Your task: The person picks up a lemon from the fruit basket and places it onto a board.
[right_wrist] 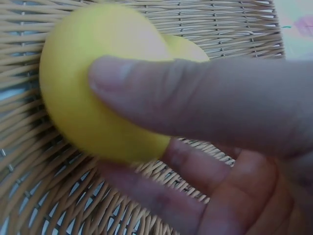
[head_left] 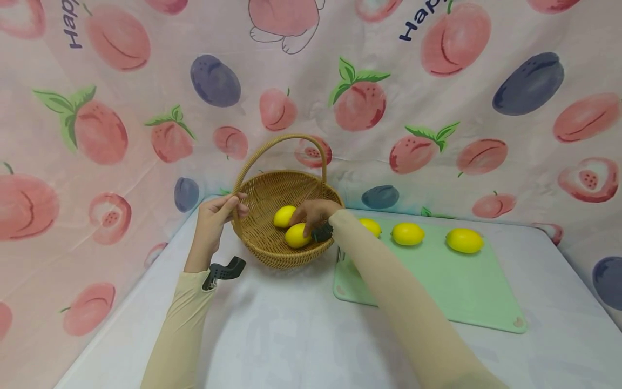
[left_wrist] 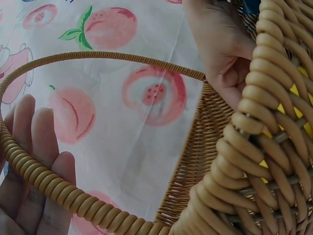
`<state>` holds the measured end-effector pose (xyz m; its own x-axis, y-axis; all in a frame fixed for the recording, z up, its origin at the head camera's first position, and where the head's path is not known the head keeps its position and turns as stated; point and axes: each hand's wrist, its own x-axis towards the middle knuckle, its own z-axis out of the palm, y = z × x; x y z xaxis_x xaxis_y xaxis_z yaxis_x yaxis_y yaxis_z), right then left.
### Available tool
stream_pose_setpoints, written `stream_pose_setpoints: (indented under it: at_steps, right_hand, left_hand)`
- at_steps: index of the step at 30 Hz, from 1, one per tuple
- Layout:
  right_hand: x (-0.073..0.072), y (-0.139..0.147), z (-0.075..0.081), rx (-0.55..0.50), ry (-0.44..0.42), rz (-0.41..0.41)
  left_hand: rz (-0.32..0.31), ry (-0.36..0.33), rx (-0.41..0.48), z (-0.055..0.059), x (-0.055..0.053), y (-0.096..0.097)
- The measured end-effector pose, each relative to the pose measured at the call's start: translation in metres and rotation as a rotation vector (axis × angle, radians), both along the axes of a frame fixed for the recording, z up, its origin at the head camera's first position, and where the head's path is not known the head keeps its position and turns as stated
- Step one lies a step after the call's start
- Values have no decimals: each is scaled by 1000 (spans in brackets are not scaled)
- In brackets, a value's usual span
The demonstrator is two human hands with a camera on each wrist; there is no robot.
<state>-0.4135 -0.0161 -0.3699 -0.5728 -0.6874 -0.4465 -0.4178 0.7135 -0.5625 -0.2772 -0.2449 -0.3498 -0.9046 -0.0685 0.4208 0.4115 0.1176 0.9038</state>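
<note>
A wicker basket (head_left: 272, 256) with a tall arched handle (head_left: 286, 138) stands near the back of the table. My left hand (head_left: 217, 216) grips the handle low on its left side; in the left wrist view, the fingers (left_wrist: 45, 132) lie behind the handle. Inside the basket, my right hand (head_left: 317, 212) holds a yellow lemon (head_left: 297, 236). The right wrist view shows the thumb (right_wrist: 146, 90) across this lemon (right_wrist: 73, 88), with other fingers beneath it. A second lemon (head_left: 284, 216) lies beside it in the basket, partly hidden in the right wrist view.
To the right, a pale green cutting board (head_left: 437, 292) lies on the white table (head_left: 272, 329). On it are a lemon (head_left: 407, 234), another lemon (head_left: 465, 240) and a third lemon (head_left: 371, 227) partly behind the right sleeve. A fruit-patterned cloth (head_left: 301, 70) hangs behind the table.
</note>
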Motion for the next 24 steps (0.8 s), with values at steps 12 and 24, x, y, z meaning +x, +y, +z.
stream_pose_setpoints:
  at_steps: [12,24]
  right_hand:
    - [-2,-2,-3,-33,-53,34]
    - [-2,-6,-4,-50,-22,108]
  left_hand:
    - [2,-7,-8,0,-1,-1]
    - [-7,-14,6,-1,-2,-1]
